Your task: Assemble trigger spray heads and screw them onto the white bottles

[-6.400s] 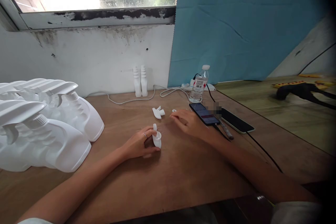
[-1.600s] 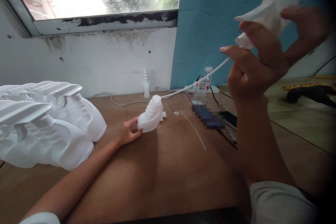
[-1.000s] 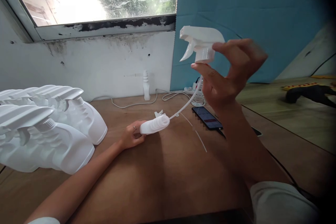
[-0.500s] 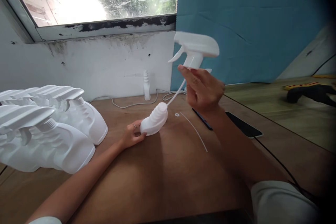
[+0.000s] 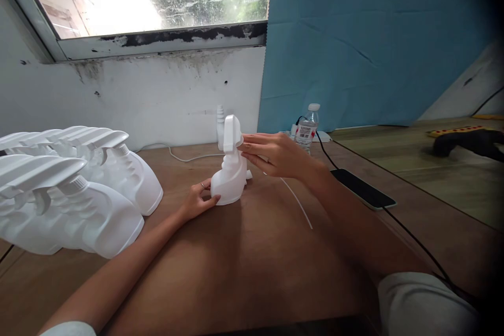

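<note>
A white plastic spray bottle stands upright on the table in front of me. My left hand grips its lower left side, thumb in front. On the bottle's neck sits a white trigger sprayer, its narrow end facing me. The fingers of my right hand close on the sprayer from the right, partly hidden behind it. Beside the bottle's right side shows a small white piece, too little of it visible to name. A thin white tube lies on the table below my right wrist.
Several white spray bottles with sprayers stand grouped at the left. Behind my bottle, another white bottle without a sprayer stands by the wall. A clear water bottle, a phone and its black cable are at the right.
The trigger sprayer has come down and left from the air onto the bottle's neck, its tube no longer visible. The bottle, tilted before, now stands upright. My left hand stays at its base.
</note>
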`<state>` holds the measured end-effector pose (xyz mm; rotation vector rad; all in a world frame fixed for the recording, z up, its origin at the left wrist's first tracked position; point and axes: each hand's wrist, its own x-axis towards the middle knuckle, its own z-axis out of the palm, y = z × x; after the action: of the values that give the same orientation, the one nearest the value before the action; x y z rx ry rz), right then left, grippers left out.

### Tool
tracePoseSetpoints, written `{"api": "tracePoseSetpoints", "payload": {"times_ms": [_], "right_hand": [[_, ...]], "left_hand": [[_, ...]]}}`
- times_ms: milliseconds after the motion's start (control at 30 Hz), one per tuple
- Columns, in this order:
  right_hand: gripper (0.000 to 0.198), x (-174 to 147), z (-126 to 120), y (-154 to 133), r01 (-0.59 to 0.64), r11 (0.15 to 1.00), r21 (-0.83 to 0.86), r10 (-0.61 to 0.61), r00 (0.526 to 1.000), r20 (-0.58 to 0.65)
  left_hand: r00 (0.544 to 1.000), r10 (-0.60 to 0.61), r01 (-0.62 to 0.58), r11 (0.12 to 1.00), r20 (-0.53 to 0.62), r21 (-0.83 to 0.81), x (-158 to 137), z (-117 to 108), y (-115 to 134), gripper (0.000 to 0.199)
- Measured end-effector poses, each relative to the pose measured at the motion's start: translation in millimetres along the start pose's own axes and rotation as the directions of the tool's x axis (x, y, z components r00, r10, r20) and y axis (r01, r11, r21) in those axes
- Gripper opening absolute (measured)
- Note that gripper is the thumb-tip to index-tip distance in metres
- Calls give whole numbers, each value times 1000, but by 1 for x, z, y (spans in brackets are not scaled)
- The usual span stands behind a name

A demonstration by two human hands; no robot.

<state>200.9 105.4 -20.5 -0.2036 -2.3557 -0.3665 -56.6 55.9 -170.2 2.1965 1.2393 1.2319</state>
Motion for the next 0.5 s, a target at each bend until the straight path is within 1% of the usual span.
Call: {"api": "tracePoseSetpoints", "payload": {"times_ms": [67,100,133,167,233,300,333,400,500], "right_hand": [[23,3,1,-5,-89,983,159,100,993,-68],[21,4,2,-7,-139,959,248,171,979,-111],[21,6,3,-9,-192,923,333,253,956,-150],[22,7,4,-11,-245,880,407,341,922,-183],[28,9,7,-12,-334,790,514,497,840,-217],[35,10,11,-12,-393,711,583,593,782,-195],[36,10,13,-11,-411,674,614,622,764,-171],[33,10,17,-9,-421,593,686,650,753,-99],[27,9,24,-5,-396,426,813,635,771,42]], "left_hand": [[1000,-2,2,1000,5,-5,0,0,0,35],[1000,-7,7,1000,12,-13,-1,0,0,36],[1000,-13,14,1000,19,-21,-1,0,0,37],[999,-19,20,999,26,-29,-1,0,0,38],[999,-24,25,999,35,-37,-2,0,1,39],[999,-14,16,999,37,-34,-3,0,1,39],[999,-8,9,999,36,-31,-3,0,1,39],[999,-5,6,1000,40,-26,-3,0,0,39],[999,-14,15,1000,50,-26,-3,1,0,40]]}}
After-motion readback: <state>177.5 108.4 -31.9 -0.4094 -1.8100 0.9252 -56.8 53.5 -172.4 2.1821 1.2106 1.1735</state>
